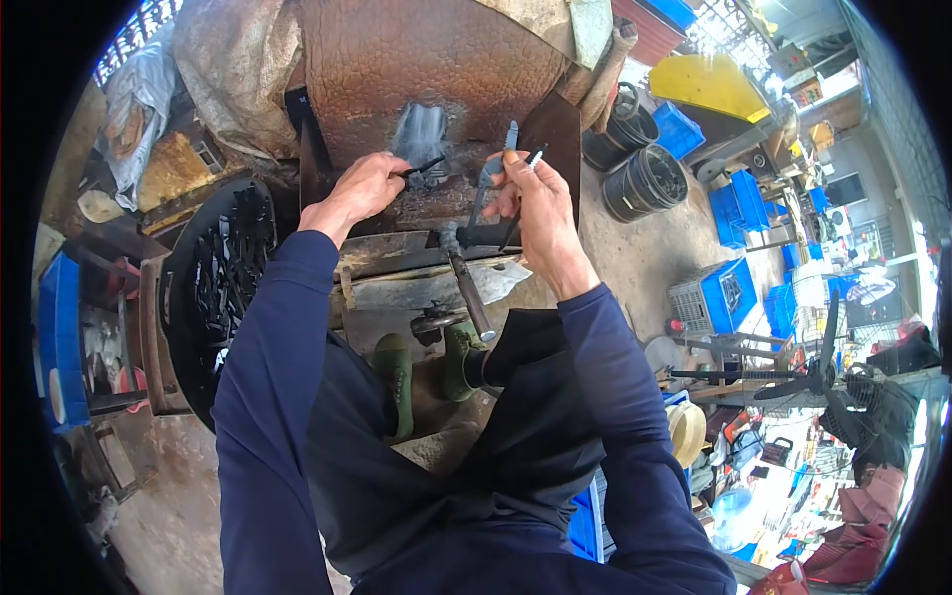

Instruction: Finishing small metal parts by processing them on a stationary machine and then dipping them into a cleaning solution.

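Note:
My left hand is closed on a small dark strip, its far end pointing into a rusty metal housing. Beyond that strip, a blurred whitish patch shows at the housing's back wall. My right hand is closed at the housing's right side, holding a narrow grey metal piece that stands up past the fingers. A thin black-and-white piece also sticks out by the thumb; its kind cannot be made out. Below my hands lies a metal bar, slanting toward me.
A black tub of dark strips stands at my left. Two black buckets are on the floor at the right, with blue crates beyond. A black fan stands far right. Wooden boards lie before the housing, above my green shoes.

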Available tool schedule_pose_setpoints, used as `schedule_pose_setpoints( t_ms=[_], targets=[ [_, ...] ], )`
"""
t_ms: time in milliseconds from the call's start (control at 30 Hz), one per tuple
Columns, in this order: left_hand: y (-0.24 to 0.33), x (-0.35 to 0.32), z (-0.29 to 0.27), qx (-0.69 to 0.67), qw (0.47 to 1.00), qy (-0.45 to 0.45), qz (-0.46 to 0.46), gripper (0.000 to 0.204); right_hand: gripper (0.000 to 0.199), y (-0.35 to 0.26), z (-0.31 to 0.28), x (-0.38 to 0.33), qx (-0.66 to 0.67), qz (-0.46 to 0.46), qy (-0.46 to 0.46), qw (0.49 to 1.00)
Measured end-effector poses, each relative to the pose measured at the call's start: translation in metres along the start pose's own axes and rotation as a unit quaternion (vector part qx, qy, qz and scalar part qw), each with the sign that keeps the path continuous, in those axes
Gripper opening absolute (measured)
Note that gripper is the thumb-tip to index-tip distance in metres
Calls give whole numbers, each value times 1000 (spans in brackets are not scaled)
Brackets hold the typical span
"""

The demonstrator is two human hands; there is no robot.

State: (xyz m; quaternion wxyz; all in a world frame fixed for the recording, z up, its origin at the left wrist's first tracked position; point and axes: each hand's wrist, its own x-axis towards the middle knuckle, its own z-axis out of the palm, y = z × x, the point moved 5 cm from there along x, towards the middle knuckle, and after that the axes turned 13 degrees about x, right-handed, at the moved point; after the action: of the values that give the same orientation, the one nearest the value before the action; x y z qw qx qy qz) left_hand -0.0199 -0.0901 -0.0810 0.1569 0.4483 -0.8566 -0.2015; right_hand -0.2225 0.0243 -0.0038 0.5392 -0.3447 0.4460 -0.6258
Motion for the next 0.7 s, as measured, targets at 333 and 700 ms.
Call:
schedule_pose_setpoints(
  t_ms=[333, 700],
  targets=[
    [14, 0, -6, 27, 1000, -5, 10, 30, 28, -4, -6, 1, 92, 24, 39, 995],
    [31, -9, -33, 65, 997, 10, -50, 30, 31, -2, -31, -12, 92, 67, 18, 993]
  ],
)
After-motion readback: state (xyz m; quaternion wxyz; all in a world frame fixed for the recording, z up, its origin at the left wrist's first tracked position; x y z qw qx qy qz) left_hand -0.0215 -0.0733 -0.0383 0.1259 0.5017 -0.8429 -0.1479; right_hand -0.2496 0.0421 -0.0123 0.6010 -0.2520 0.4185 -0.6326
